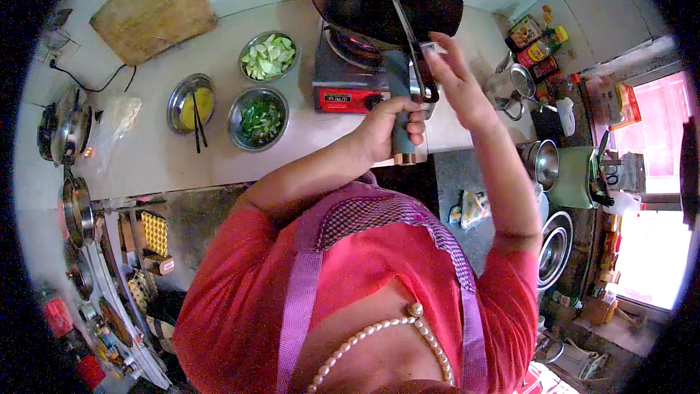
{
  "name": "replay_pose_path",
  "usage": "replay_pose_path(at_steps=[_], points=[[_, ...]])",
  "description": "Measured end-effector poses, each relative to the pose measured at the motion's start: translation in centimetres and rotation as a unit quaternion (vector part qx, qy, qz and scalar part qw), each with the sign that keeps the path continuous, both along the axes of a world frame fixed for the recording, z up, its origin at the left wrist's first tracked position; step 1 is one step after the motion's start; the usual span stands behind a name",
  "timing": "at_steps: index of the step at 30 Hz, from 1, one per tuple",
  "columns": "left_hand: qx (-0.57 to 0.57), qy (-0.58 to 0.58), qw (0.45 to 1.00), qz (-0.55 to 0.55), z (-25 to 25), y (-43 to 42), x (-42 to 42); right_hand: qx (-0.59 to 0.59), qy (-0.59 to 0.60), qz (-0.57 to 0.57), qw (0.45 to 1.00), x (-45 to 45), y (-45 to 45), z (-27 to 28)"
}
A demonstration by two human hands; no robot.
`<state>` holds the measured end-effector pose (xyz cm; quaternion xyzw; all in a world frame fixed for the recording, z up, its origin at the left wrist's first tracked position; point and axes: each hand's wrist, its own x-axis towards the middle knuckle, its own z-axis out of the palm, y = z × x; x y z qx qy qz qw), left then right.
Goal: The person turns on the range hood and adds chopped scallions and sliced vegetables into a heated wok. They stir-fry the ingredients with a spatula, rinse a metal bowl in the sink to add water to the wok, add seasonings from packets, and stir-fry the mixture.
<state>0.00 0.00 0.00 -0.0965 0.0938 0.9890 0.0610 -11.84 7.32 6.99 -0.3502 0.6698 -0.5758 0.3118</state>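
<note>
- The left hand [383, 131] has its fingers wrapped tightly around the wok [339, 0]'s grey-green, copper-ended handle; the dark, curved wok tilts above the cooker [328, 66], toward the bench [204, 168]'s far edge.
- The right hand [459, 84] is partly open beside the turner [406, 20]; whether it grips is unclear.
- Bare bench separates three metal bowls [232, 122] from its near edge.
- The red panel [346, 101] bears illegible lettering.
</note>
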Motion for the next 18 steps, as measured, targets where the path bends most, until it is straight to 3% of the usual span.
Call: replay_pose_path(at_steps=[1, 2, 5, 6, 7, 9, 11, 15, 17, 18], points=[[-0.003, -0.027, 1.0, 0.005, 0.3, 0.2, -0.5, 0.042, -0.007, 0.029, 0.999, -0.6, -0.8, -0.5], [-0.001, -0.03, 0.999, 0.01, 0.7, 0.4, -0.8, 0.107, 0.172, 0.023, 0.979, -1.3, -1.0, -1.2], [-0.023, -0.028, 0.999, 0.009, 0.9, -0.9, -0.1, 0.264, 0.28, 0.078, 0.92, -1.5, -1.9, 0.4], [-0.001, -0.045, 0.999, 0.01, 1.1, -0.6, -0.3, 0.34, 0.386, 0.108, 0.851, -0.9, -1.9, 3.1], [0.02, -0.041, 0.999, 0.009, 1.1, -0.5, -0.7, 0.414, 0.512, 0.103, 0.746, -2.0, -2.4, 2.9], [0.048, -0.043, 0.998, 0.008, 1.9, -0.5, -1.3, 0.454, 0.649, 0.014, 0.611, -2.4, -2.3, 4.2], [0.06, -0.024, 0.998, 0.015, 3.3, -0.7, -1.8, 0.441, 0.718, 0.013, 0.538, -3.7, -3.4, 6.8], [0.076, 0.006, 0.997, 0.021, 4.4, -1.3, -2.6, 0.296, 0.762, 0.027, 0.576, -7.2, -3.1, 9.9], [0.077, 0.009, 0.996, 0.033, 4.7, -1.1, -2.5, 0.276, 0.789, 0.05, 0.547, -10.8, -2.2, 11.2], [0.084, 0.014, 0.996, 0.037, 4.7, -1.0, -2.5, 0.29, 0.744, 0.044, 0.6, -10.6, -2.2, 12.1]])
